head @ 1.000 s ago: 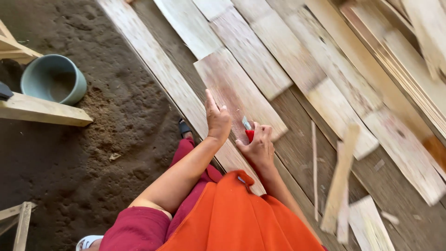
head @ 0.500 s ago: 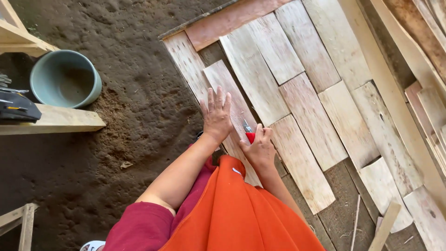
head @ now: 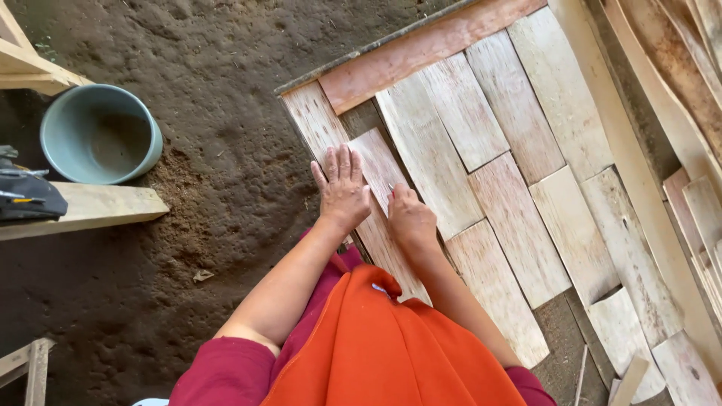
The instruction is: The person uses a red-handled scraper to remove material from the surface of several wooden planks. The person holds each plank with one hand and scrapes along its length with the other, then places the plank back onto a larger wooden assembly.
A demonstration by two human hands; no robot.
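My left hand (head: 342, 189) lies flat, fingers spread, on a pale thin wood strip (head: 378, 167) at the left edge of a row of similar strips. My right hand (head: 411, 218) sits just to its right on the same strip. Its fingers are curled down over the red-handled knife seen earlier. Only a tiny tip of the knife (head: 391, 185) shows at the knuckles. A reddish board (head: 421, 51) runs across the far ends of the strips. My orange and maroon clothing fills the bottom of the view.
A grey-green bucket (head: 101, 135) stands on the dirt floor (head: 218, 98) at the left. Next to it are a wooden plank (head: 90, 207) and a black tool pouch (head: 26, 197). More wood strips (head: 526, 225) lie overlapping to the right, with long boards (head: 677, 68) stacked at the far right.
My left hand has gone from raised to flat on the strip. My right hand has turned down over the knife, hiding its red handle. The view has swung toward the strips' far ends.
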